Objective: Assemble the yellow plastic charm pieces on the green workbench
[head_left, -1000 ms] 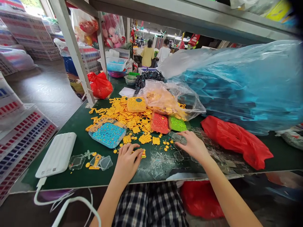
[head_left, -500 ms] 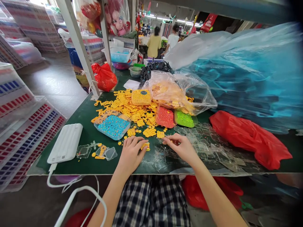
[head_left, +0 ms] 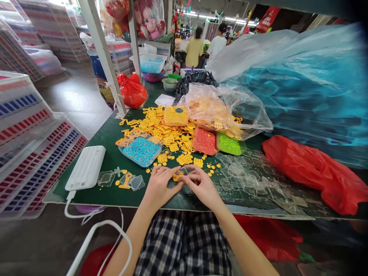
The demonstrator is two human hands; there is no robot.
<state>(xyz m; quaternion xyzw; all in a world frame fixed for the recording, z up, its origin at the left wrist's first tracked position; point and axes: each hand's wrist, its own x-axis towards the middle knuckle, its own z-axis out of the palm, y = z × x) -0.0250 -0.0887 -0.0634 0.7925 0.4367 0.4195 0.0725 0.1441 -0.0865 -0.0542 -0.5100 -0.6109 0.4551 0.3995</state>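
Note:
My left hand point(head_left: 161, 186) is closed on a small yellow plastic piece point(head_left: 177, 176) just above the table's front part. Close against it, my right hand point(head_left: 201, 186) pinches a small clear plastic sheet point(head_left: 184, 170) at the yellow piece. The fingers of both hands nearly meet and cover part of both items. Beyond them lie loose yellow pieces point(head_left: 184, 158) and small yellow discs point(head_left: 212, 166). Clear square sheets point(head_left: 238, 172) are spread to the right of my right hand.
Trays of blue beads point(head_left: 140, 149), red beads point(head_left: 205, 140), green beads point(head_left: 230, 143) and yellow beads point(head_left: 176, 115) stand around the yellow heap. A white power bank point(head_left: 86, 168) with a cable lies left. A red bag point(head_left: 313, 172) lies right. Two people are in the background.
My right hand has moved left to meet my left hand, bringing a clear sheet to the yellow piece. The camera view has shifted slightly.

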